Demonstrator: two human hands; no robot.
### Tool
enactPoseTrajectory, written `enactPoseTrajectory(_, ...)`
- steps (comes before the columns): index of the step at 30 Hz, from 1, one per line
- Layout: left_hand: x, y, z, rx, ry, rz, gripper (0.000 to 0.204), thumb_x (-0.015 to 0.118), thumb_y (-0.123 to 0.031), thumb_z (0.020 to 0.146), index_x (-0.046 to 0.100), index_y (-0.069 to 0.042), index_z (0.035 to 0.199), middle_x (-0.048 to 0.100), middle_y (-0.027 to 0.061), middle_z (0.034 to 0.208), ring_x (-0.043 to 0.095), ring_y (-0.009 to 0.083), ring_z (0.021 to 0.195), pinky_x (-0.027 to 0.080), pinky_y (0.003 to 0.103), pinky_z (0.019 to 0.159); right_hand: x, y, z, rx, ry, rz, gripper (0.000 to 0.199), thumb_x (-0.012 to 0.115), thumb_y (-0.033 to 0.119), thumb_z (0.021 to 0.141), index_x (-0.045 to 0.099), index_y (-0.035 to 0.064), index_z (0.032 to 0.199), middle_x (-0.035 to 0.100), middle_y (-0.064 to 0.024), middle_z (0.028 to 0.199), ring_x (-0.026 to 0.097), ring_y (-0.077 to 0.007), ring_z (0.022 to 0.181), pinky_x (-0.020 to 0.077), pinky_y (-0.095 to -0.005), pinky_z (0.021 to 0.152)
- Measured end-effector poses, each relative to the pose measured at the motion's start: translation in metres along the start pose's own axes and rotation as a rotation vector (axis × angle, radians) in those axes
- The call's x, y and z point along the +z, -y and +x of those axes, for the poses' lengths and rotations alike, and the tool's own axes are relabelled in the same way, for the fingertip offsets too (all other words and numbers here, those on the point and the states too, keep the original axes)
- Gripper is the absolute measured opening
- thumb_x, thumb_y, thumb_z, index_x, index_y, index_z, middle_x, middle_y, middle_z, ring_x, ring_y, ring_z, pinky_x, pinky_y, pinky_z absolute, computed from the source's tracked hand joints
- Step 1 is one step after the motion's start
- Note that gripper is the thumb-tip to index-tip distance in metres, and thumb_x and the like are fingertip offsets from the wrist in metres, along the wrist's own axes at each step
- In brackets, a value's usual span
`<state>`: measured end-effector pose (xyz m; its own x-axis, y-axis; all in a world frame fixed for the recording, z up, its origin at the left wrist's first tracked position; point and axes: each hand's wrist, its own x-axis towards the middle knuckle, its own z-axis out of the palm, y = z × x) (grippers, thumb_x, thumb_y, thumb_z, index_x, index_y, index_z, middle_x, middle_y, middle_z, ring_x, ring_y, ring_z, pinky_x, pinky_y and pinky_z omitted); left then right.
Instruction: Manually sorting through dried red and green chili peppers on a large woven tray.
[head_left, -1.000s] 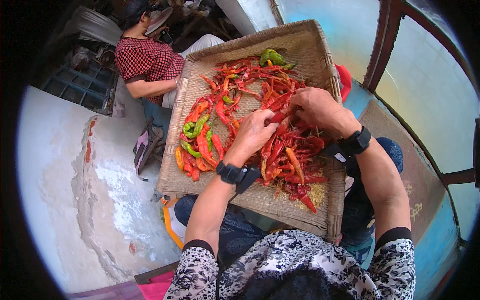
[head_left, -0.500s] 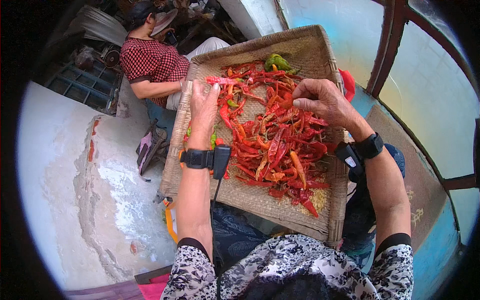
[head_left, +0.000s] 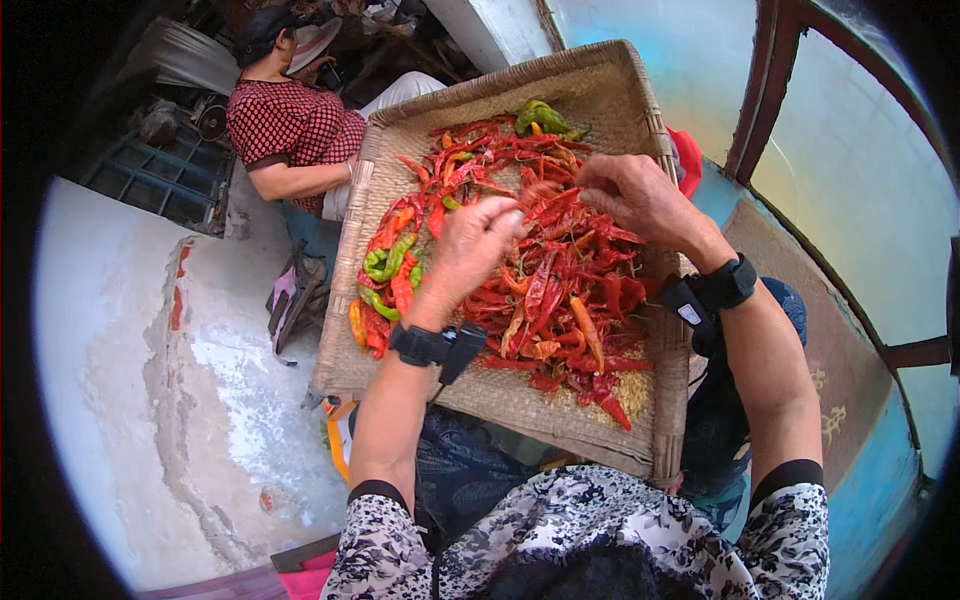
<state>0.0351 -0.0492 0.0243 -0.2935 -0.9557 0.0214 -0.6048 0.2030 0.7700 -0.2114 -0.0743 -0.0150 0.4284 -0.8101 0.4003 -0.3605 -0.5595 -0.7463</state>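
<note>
A woven square basket (head_left: 345, 250) is spread with wrinkled red chili peppers (head_left: 550, 290). My left hand (head_left: 475, 245) is over the middle of them, its thumb and fingers drawn together. Close by on the right, my right hand (head_left: 640, 200) is curled in a pinch above the pile. Between the two hands there is a blurred reddish streak; whether either hand holds a pepper I cannot make out. A few green and red peppers (head_left: 390, 262) lie along the basket's left side. At the far end sits a larger green pepper (head_left: 540, 117).
Pale seeds (head_left: 635, 385) are scattered at the basket's near right corner. Beyond its far left side sits another person (head_left: 290, 125) in a red checked top. A cracked, whitish wall surface (head_left: 180, 370) fills the left; framed window panes (head_left: 860, 150) stand on the right.
My left hand has moved right and nearer, from the basket's left side to beside my right hand. The red pepper at its fingertips no longer shows there. My right hand has barely shifted.
</note>
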Motion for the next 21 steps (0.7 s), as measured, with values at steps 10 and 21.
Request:
enactPoseTrajectory(10,-0.017,0.018,0.009,0.02,-0.173,0.158,0.047,0.058,-0.028,0.09,0.052,-0.003,0.13,0.065,0.0137,0.113,0.064,0.0239,0.098,0.049,0.036,0.088,0.01,0.007,-0.009,0.22,0.387,-0.759,0.016,0.066,0.015,0.075,0.062,0.0025,0.085,0.065,-0.0158,0.078,0.064,-0.0344,0.079,0.0509,-0.0443,0.07)
enactPoseTrajectory(21,0.039,-0.017,-0.004,0.086,-0.106,-0.153,0.015,0.062,-0.017,0.092,0.06,-0.002,0.09,0.059,-0.0042,0.076,0.053,0.0024,0.069,0.042,0.02,0.059,0.003,0.027,-0.001,-0.036,0.195,0.133,0.023,0.067,0.019,0.082,0.066,0.0,0.095,0.065,-0.0185,0.078,0.063,-0.0316,0.069,0.0485,-0.0416,0.065)
